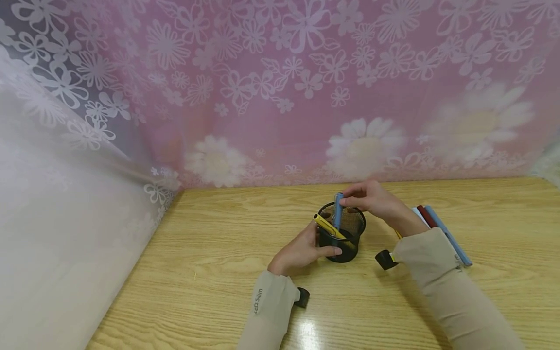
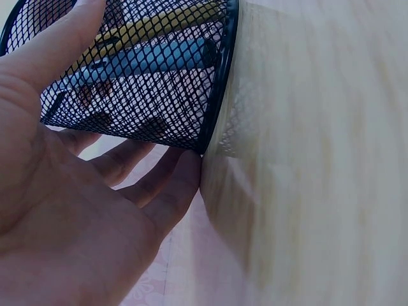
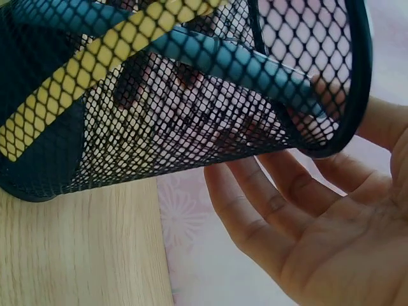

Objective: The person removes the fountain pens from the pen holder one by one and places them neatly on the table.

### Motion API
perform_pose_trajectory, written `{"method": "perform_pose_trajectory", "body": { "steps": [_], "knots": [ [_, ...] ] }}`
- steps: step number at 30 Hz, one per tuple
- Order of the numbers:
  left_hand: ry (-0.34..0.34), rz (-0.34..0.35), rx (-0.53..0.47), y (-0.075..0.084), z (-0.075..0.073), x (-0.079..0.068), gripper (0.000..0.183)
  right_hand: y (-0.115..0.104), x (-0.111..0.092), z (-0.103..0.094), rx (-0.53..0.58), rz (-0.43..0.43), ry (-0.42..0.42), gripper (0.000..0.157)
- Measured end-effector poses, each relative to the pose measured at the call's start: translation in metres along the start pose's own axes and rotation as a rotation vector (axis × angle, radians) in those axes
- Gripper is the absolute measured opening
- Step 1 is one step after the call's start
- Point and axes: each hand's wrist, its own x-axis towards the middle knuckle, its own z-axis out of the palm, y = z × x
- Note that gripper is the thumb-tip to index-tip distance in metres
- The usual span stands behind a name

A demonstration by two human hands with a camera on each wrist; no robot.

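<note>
A black mesh pen holder (image 1: 351, 249) stands on the wooden table. My left hand (image 1: 299, 252) grips its side, with the thumb across the front and the fingers behind, as the left wrist view also shows. Leaning in the holder are a yellow pen (image 1: 328, 226) and a blue pen (image 1: 338, 214), which cross each other behind the mesh in the right wrist view. At the far rim, my right hand (image 1: 374, 199) pinches the top end of the blue pen between thumb and fingers. Its other fingers extend beside the mesh in the right wrist view.
Right of the holder, partly behind my right forearm, lie a dark red pen (image 1: 426, 216), another blue pen (image 1: 450, 238), a white one (image 1: 415, 211) and a bit of yellow (image 1: 398, 234). A pink flowered cloth (image 1: 280, 121) hangs behind the table's back edge.
</note>
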Motion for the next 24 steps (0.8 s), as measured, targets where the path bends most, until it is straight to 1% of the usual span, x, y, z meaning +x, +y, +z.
{"method": "perform_pose_trajectory", "body": {
  "steps": [5, 11, 17, 24],
  "knots": [
    [-0.005, 0.011, -0.016, -0.002, 0.0, 0.001, 0.072, -0.002, 0.0, 0.001, 0.024, -0.013, 0.014, 0.03],
    [-0.004, 0.012, -0.017, -0.001, 0.0, 0.001, 0.075, -0.005, -0.004, -0.001, 0.033, -0.021, 0.057, 0.03],
    [0.006, -0.005, -0.011, -0.001, 0.0, 0.0, 0.081, -0.011, -0.008, -0.009, 0.149, -0.058, 0.046, 0.03],
    [0.034, -0.037, 0.042, -0.001, 0.0, 0.001, 0.08, -0.012, -0.011, -0.017, 0.283, -0.076, 0.054, 0.024]
  ]
}}
